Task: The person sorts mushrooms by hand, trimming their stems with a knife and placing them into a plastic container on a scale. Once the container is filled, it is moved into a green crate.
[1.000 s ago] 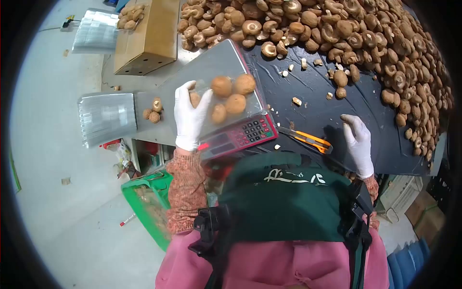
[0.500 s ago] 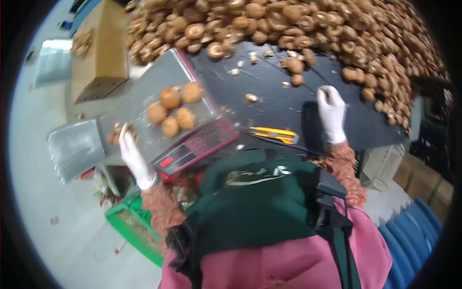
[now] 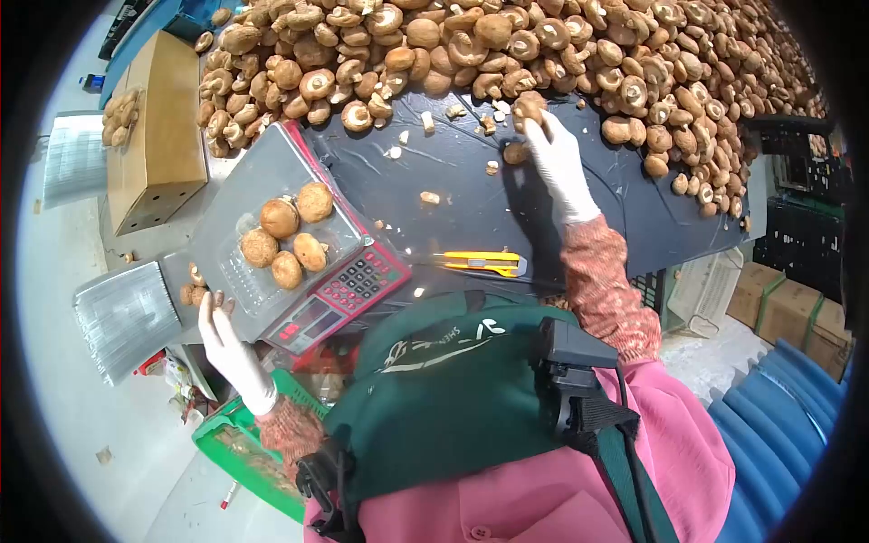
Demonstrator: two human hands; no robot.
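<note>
My right hand, in a white glove, has its fingers closed on a brown mushroom at the near edge of the large mushroom pile. Another mushroom lies just below it on the black surface. My gloved left hand is beside the scale's lower left corner, fingertips near a few small mushrooms; whether it grips one is unclear. Several mushrooms sit in a clear tray on the red scale. A yellow cutter lies right of the scale.
Cut stem pieces are scattered on the black surface. A cardboard box and stacked clear trays stand at the left. Below them is a green basket. A white crate is at the right.
My right hand has moved up and left to the mushrooms and closed on one. My left hand appears slightly lower and further left, as the whole view has shifted.
</note>
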